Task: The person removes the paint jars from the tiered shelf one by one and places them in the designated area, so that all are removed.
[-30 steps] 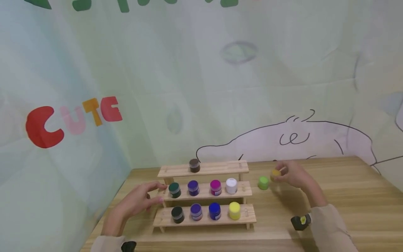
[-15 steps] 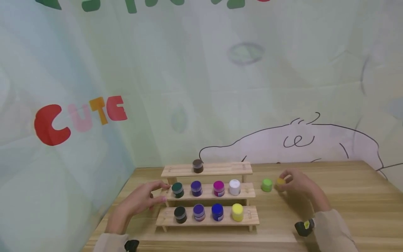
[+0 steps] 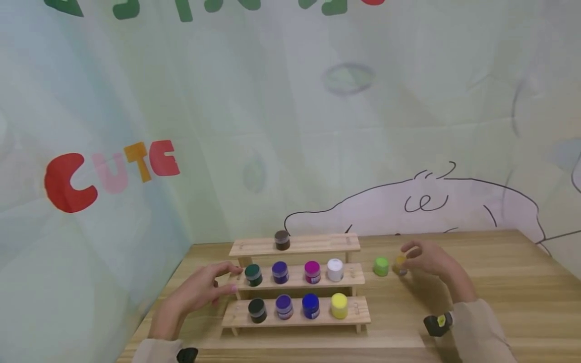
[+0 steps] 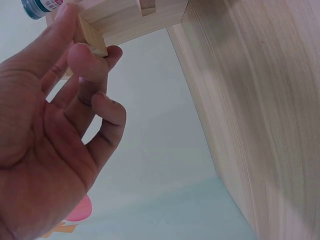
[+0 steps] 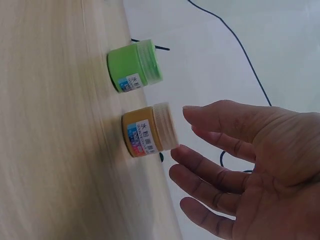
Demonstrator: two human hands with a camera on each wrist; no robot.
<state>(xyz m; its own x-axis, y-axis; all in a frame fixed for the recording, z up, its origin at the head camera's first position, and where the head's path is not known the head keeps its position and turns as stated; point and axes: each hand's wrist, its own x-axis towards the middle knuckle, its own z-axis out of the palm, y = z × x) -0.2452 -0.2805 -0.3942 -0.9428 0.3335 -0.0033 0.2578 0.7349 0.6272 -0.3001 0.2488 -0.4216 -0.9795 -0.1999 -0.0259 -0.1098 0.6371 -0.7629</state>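
Observation:
On the table, an ochre paint jar stands upright beside a light green paint jar. My right hand is just right of the ochre jar, its fingers spread and apart from the lid in the right wrist view. The left hand pinches the left end of the middle step of a wooden tiered rack between thumb and fingers; the left wrist view shows the wooden board end between them. A dark green jar sits close to those fingertips.
The middle step also bears a violet jar, a magenta jar and a white jar. Several jars, including a yellow one, line the bottom step. One brown jar is on top. A printed curtain hangs behind the table.
The right hand has lowered the ochre jar onto the table beside the green one and let go of it. The left hand keeps its hold on the rack.

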